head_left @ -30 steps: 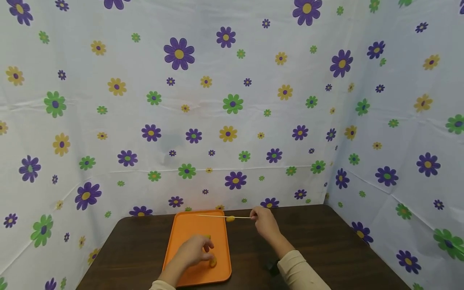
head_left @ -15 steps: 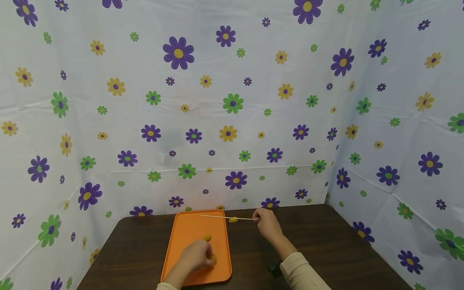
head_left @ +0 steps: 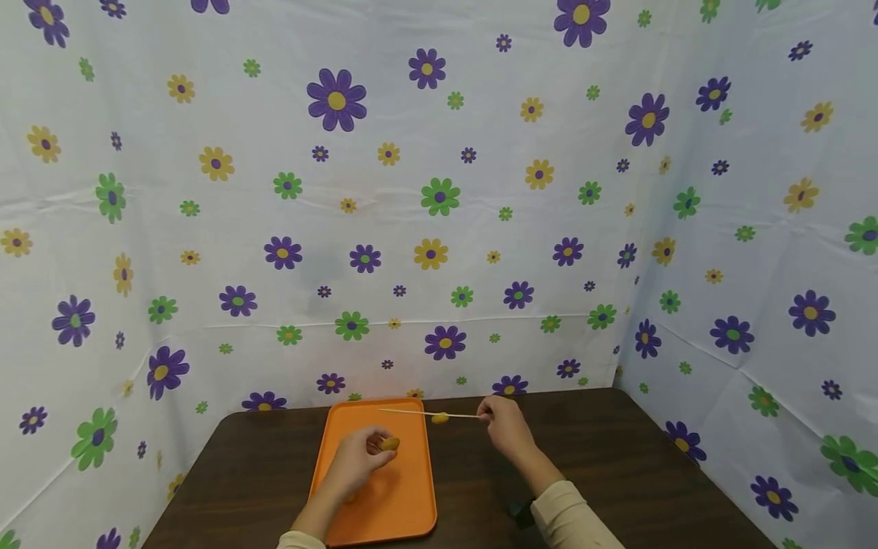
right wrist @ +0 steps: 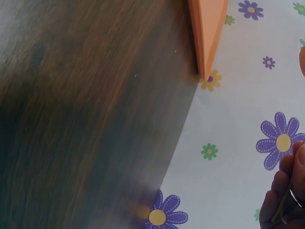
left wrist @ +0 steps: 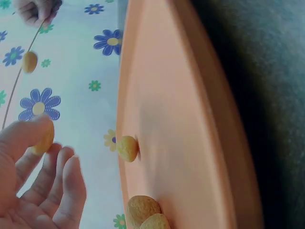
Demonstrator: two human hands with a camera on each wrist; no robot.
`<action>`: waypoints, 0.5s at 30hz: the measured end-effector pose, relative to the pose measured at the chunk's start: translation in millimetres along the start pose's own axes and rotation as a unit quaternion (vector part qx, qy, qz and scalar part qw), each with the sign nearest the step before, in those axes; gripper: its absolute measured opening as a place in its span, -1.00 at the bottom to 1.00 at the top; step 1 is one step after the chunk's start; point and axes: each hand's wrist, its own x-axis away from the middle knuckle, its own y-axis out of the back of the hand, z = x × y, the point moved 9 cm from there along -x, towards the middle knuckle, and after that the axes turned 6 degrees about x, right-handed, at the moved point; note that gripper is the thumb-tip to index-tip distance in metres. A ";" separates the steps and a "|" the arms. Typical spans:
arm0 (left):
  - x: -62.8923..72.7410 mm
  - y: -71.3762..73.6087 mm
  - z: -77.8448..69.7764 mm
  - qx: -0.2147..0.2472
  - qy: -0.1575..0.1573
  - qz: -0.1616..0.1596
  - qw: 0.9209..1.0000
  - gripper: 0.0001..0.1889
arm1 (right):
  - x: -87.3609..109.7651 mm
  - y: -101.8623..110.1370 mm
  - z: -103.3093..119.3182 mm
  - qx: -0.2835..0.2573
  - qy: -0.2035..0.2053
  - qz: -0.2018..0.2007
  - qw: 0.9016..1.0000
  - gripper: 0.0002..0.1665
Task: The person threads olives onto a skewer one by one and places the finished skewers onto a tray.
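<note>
My left hand [head_left: 357, 457] is raised over the orange tray [head_left: 405, 511], pinching a small yellow-brown potato [head_left: 390, 444] between thumb and fingers. To its right, my right hand [head_left: 506, 427] grips the end of a thin wooden skewer [head_left: 405, 411], which points left across the tray's far part. One small potato [head_left: 440, 418] is threaded on the skewer, partway along it. The left wrist view shows a loose potato [left wrist: 127, 148] on the tray, with two more potatoes, one browner [left wrist: 143, 210] and one yellower [left wrist: 156, 222], at the bottom edge. The left hand hides these in the head view.
The tray lies on a dark wooden table [head_left: 590, 450]. White cloth [head_left: 384, 229] with printed flowers hangs behind the table and along its sides. A dark object [head_left: 521, 512] sits by the right sleeve, too dim to make out.
My left hand reached down to a potato near the tray's front right, took hold of it and lifted it up and away toward the skewer. The right hand and skewer barely moved.
</note>
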 end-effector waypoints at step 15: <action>-2.7 11.3 20.0 0.110 0.088 -0.054 0.989 -0.68 | 2.7 0.9 -12.1 -0.006 0.002 0.004 1.000 -0.71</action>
